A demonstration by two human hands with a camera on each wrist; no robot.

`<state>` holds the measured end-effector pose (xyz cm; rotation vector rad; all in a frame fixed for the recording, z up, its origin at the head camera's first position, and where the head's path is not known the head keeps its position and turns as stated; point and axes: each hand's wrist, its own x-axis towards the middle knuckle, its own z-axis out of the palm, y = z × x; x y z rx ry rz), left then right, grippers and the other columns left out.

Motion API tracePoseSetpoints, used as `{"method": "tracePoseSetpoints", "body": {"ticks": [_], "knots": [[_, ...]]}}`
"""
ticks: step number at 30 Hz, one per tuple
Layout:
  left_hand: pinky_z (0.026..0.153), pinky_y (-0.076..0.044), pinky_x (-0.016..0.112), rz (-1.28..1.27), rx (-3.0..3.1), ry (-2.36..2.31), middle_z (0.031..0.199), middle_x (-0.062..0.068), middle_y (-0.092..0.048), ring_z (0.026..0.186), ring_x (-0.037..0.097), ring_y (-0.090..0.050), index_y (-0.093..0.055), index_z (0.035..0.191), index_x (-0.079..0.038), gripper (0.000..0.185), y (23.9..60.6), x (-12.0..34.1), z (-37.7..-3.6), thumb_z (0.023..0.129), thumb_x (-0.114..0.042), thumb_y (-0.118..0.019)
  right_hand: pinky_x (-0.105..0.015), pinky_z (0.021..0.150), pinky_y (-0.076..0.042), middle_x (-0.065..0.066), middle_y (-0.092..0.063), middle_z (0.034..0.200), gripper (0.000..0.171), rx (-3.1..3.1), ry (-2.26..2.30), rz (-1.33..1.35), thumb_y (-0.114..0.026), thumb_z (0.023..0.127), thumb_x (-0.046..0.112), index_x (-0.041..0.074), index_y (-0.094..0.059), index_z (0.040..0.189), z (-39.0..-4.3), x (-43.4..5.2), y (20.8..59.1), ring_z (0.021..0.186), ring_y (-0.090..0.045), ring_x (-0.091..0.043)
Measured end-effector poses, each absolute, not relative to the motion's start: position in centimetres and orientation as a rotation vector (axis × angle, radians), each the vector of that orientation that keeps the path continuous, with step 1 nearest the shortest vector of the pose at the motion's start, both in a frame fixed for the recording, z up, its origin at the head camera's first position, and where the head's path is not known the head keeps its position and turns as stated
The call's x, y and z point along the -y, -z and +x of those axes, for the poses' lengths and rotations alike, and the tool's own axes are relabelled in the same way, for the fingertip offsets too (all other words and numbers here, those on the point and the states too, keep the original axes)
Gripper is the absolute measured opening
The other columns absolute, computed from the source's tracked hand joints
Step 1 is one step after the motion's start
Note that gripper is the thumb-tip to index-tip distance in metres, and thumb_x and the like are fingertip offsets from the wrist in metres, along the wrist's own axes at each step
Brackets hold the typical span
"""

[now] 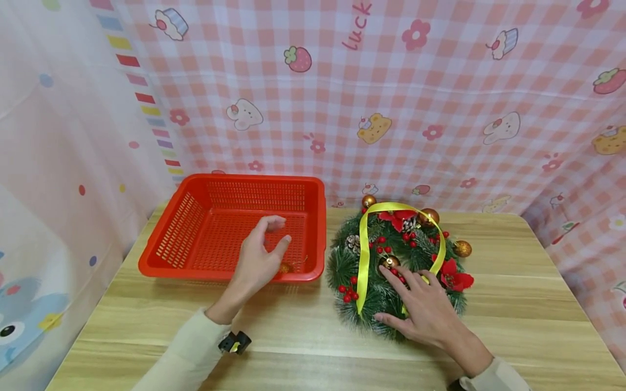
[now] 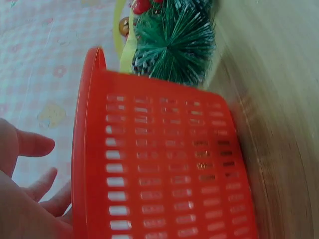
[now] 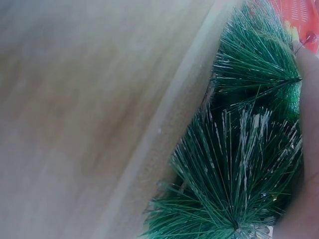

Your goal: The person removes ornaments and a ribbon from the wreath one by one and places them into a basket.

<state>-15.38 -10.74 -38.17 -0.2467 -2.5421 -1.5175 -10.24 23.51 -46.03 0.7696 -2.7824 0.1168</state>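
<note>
The left hand hovers over the near right corner of the red plastic basket, its fingers loosely spread and slightly bent, holding nothing. Just below its thumb, on the basket floor against the near wall, lies a small gold bauble. In the left wrist view the basket's slotted side wall fills the frame, with the relaxed fingers at its outer edge.

The right hand lies flat on the near part of the Christmas wreath, fingers straight and splayed, pressing on the green needles without gripping anything. The index fingertip is right beside a gold bauble still on the wreath, and a yellow ribbon loops over the wreath to the left of and beyond the fingers. Red berries sit to the left of the fingers, a red poinsettia just to their right. The right wrist view shows only frosted needle tufts and the wooden table.
</note>
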Motion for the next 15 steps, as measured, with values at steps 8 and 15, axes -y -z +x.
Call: {"method": "tracePoseSetpoints", "body": {"ticks": [8,15], "knots": [[0.098,-0.046,0.054,-0.360,2.742,1.291,0.132,0.007,-0.062,0.123,0.029,-0.057,-0.050,0.142,-0.019,0.048,38.6,8.3,-14.4,0.096,-0.026,-0.064,-0.057,0.099,-0.038,-0.016,-0.058,0.134,0.091,2.789,-0.114,0.768,-0.053,0.083,0.077,0.021,-0.038,0.153,-10.2,-23.5,46.0,0.112,-0.060,-0.035],[0.095,-0.047,0.059,-0.450,2.884,0.984,0.142,0.011,-0.056,0.127,0.033,-0.054,-0.040,0.151,-0.019,0.062,39.3,6.8,-14.1,0.097,-0.043,-0.059,-0.056,0.099,-0.039,-0.016,-0.058,0.133,0.091,2.768,-0.121,0.783,-0.055,0.083,0.076,0.021,-0.038,0.153,-10.2,-23.4,45.9,0.110,-0.060,-0.035]]}}
